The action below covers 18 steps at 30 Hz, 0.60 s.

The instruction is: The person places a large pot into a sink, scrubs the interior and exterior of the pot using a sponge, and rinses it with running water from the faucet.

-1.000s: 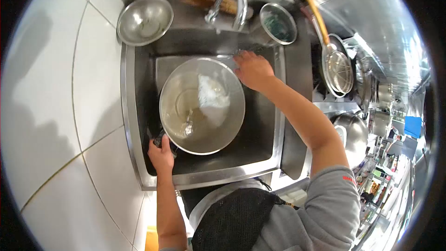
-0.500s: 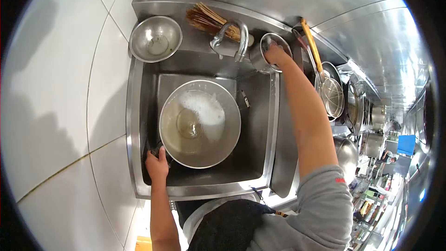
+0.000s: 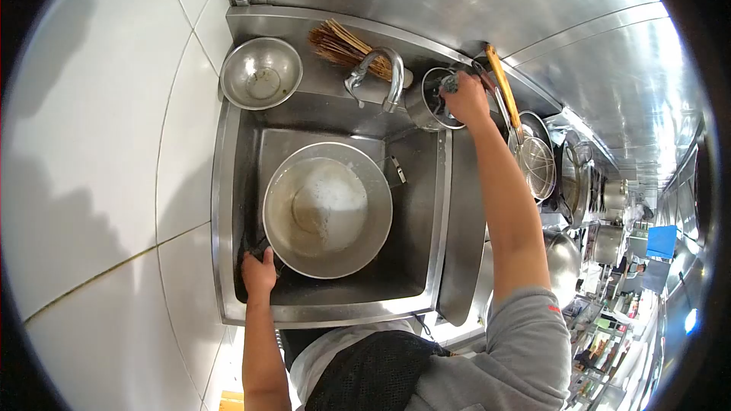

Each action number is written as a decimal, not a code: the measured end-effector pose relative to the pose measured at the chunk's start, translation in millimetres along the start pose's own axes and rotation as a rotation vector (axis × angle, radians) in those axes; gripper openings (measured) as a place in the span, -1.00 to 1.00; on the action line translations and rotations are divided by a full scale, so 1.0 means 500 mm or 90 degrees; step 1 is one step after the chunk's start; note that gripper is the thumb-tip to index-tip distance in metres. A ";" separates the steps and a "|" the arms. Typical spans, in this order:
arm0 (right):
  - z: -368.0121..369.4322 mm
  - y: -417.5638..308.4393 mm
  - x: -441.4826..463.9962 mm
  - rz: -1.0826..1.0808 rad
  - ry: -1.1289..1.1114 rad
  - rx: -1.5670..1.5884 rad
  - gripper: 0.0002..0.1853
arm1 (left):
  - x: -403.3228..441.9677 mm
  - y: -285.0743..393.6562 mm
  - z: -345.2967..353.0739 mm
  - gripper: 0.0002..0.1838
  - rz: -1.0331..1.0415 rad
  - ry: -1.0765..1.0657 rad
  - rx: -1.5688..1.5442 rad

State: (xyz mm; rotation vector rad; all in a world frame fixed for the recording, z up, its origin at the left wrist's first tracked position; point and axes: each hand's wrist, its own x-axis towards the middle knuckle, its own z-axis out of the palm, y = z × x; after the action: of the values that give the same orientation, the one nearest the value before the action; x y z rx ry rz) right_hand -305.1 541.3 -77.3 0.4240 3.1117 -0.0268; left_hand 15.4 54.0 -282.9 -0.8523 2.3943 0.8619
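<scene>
A large round metal pot (image 3: 379, 221) sits in the sink, holding cloudy water with white foam. At its lower left rim, my left hand (image 3: 259, 272) is closed around a dark part that looks like the pot's handle; the fingers are partly hidden. My right hand (image 3: 468, 99) is at the mouth of a steel container (image 3: 420, 106) behind the sink's right corner. In its fingers is a greyish, wiry scouring pad (image 3: 450, 84), lifted to the container's rim.
The steel sink (image 3: 411, 259) surrounds the pot, with a curved faucet (image 3: 394, 76) above. A metal bowl (image 3: 261, 68) stands at the back left, beside a bundled stick brush (image 3: 343, 46). Wire strainers (image 3: 537, 167) hang at the right. White tiles (image 3: 91, 183) wall the left.
My right hand has risen out of the steel container, bringing the scouring pad into sight. The foam in the pot has shifted and spread. My left hand stays at the pot's lower left.
</scene>
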 end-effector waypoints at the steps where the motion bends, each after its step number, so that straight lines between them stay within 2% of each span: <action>1: -0.027 -0.014 -0.021 -0.012 0.051 -0.006 -0.49 | -0.002 0.009 -0.010 -0.08 -0.016 -0.034 -0.023; 5: -0.118 -0.060 -0.115 -0.062 0.177 0.054 -0.57 | 0.001 -0.010 0.007 -0.05 0.010 0.001 -0.031; 7: -0.174 -0.112 -0.186 -0.077 0.176 0.099 -0.59 | 0.002 -0.019 0.008 -0.03 0.043 0.025 -0.076; 9: -0.190 -0.150 -0.251 -0.092 0.166 0.146 -0.60 | -0.008 0.003 -0.019 -0.04 0.006 -0.010 -0.047; 10: -0.188 -0.163 -0.278 -0.098 0.121 0.207 -0.63 | -0.017 0.022 -0.036 -0.04 -0.025 -0.044 -0.021; 12: -0.157 -0.189 -0.326 -0.110 0.050 0.272 -0.66 | -0.032 0.043 -0.060 -0.07 0.064 -0.031 -0.048; 14: -0.107 -0.220 -0.370 -0.093 -0.110 0.451 -0.67 | -0.058 0.094 -0.090 -0.10 0.065 -0.063 0.022; 16: -0.025 -0.239 -0.410 -0.114 -0.198 0.496 -0.68 | -0.072 0.116 -0.078 -0.12 0.171 -0.035 0.085; 18: 0.030 -0.269 -0.445 -0.158 -0.278 0.525 -0.72 | -0.061 0.117 -0.045 -0.14 0.366 0.021 0.027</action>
State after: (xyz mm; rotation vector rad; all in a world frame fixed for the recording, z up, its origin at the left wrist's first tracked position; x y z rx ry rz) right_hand -126.6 351.8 -89.4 -0.0009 2.5517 -1.2282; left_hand -7.5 86.5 -225.4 -0.1478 2.7174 0.9962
